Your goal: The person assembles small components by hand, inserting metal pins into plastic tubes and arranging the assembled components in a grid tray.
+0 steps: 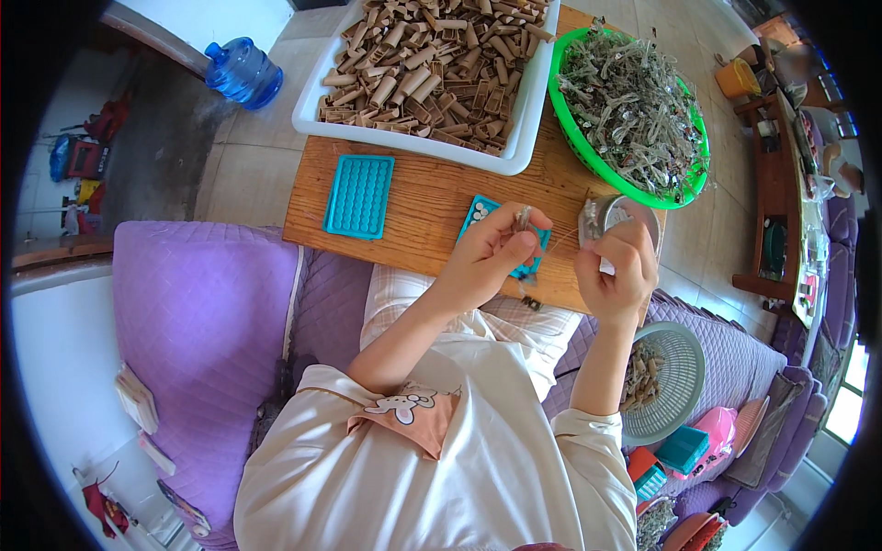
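Note:
My left hand (494, 253) is raised over the near edge of the wooden table. Its fingers are pinched on a small, partly see-through piece (523, 220) whose kind I cannot make out. Below and behind that hand lies a blue compartment tray (467, 223), mostly covered, with several round white pieces in it. My right hand (617, 274) is closed in front of a round metal container (649, 213) with something white inside. Whatever the right fingers hold is hidden or too small to name. A second teal compartment tray (359, 196) rests further left on the table.
A white tub (415, 151) heaped with brown tube-like pieces stands at the back. Beside it is a green basket (577, 158) piled with clear strips. A grey colander (687, 386) sits on the purple seat (207, 321) at right. A blue water bottle (243, 73) stands on the floor.

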### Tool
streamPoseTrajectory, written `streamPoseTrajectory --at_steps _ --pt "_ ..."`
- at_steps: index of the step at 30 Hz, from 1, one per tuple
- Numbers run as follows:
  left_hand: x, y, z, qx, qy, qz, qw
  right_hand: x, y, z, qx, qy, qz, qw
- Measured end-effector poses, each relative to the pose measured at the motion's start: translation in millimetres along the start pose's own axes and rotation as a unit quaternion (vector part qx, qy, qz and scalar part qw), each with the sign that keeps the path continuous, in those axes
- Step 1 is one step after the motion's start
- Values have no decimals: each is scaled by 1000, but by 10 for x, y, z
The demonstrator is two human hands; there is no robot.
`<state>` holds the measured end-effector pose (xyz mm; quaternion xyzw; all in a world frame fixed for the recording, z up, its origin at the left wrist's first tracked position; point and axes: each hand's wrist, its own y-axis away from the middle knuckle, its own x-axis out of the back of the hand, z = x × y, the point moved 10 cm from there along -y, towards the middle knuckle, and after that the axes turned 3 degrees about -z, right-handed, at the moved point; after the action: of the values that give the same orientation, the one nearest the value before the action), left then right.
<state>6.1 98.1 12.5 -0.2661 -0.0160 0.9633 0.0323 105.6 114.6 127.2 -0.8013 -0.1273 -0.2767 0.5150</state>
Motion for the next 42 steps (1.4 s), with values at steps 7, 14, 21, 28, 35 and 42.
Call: streamPoseTrajectory --at_steps 7,14,21,28,35,42 --pt "16 27 81 -14 -92 28 995 -23 130 -21 38 105 36 993" --pt "70 -39 166 -111 -362 85 922 210 354 220 -51 201 156 966" --pt "525 -619 -760 14 -287 155 945 438 604 473 -183 162 228 943" --pt "364 -739 -796 -32 -281 150 948 435 737 606 -230 134 227 937" --pt "-140 -291 -156 -48 -162 -31 985 220 688 677 -292 77 186 935" --pt "269 -30 70 -59 -125 83 987 -446 534 681 -330 -103 -50 937"
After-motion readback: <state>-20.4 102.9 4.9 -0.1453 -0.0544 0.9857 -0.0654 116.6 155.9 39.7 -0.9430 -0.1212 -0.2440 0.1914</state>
